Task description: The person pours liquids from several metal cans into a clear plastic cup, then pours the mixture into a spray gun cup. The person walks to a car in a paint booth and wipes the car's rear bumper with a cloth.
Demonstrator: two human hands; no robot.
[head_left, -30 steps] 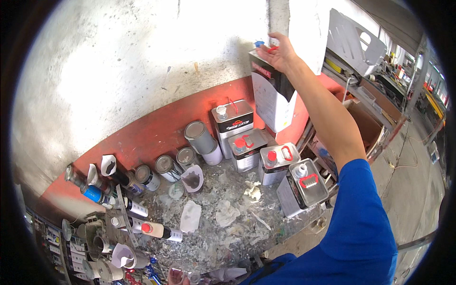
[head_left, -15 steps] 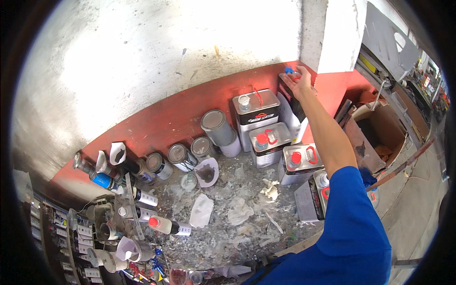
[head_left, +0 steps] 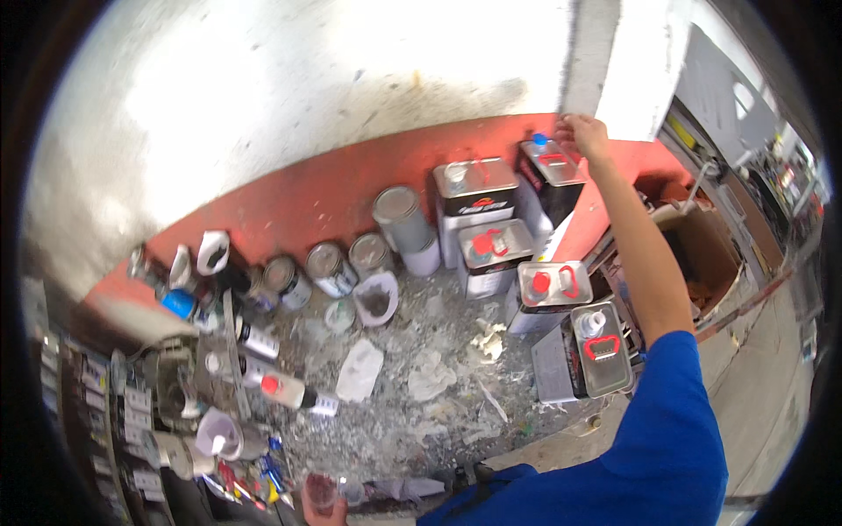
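My right hand is reached out to the far right, beside the tall black metal can with a blue cap and a red handle. Its fingers are loosely bent and apart, with nothing visible in them. At the lower edge my left hand holds a clear plastic cup with a reddish inside; a second clear cup stands beside it. More rectangular metal cans are grouped at the right: a white-capped one, two red-capped ones and a nearer white-capped one.
Round paint tins line the red-painted wall base. Bottles, paper cups and a metal strip occupy the left. Crumpled paper lies on the paint-stained tabletop. A cardboard box is beyond the right edge.
My right hand has moved right and away from the blue cap, fingers more bent. The view has shifted slightly. My left hand has come into view around the reddish cup.
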